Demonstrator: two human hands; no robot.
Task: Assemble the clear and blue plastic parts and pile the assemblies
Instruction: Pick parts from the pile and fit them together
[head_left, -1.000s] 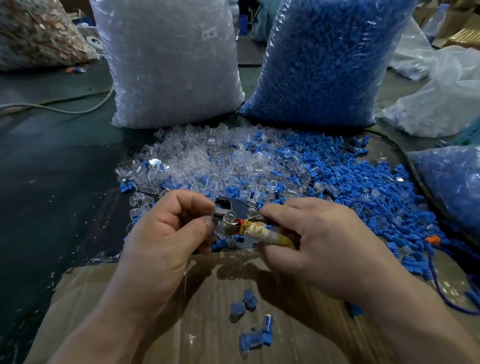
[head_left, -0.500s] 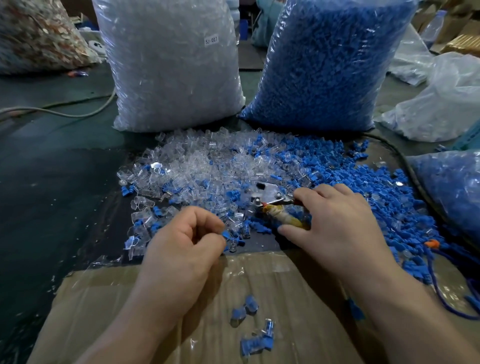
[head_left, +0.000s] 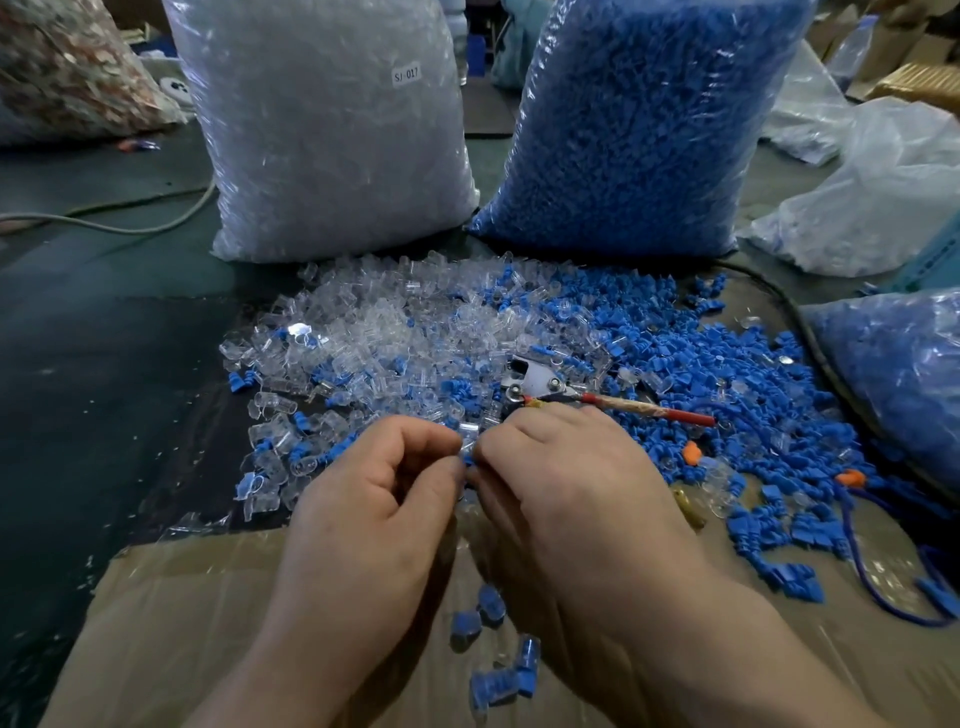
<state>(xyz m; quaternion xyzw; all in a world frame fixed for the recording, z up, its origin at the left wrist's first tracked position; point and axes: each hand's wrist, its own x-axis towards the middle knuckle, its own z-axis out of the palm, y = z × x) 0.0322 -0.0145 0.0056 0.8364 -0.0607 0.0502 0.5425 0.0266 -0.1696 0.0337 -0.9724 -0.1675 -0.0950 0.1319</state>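
My left hand (head_left: 374, 499) and my right hand (head_left: 566, 478) meet fingertip to fingertip over the near edge of the loose parts. Between them they pinch a small clear part (head_left: 467, 435) and a blue part (head_left: 469, 459); which hand holds which is hard to tell. Behind the hands spreads a heap of clear parts (head_left: 374, 332) that blends into a heap of blue parts (head_left: 675, 364). A few finished blue-and-clear assemblies (head_left: 498, 670) lie on the cardboard (head_left: 171, 623) below my hands.
A pliers-like tool (head_left: 550, 387) with red handles lies on the parts just beyond my right hand. Big bags of clear parts (head_left: 322, 130) and blue parts (head_left: 639, 124) stand behind. Another blue bag (head_left: 904, 374) sits at right. A cable (head_left: 114, 223) crosses the dark table at left.
My right hand has put the tool down on the parts heap and come back to meet my left hand. Both hands now pinch small parts together.
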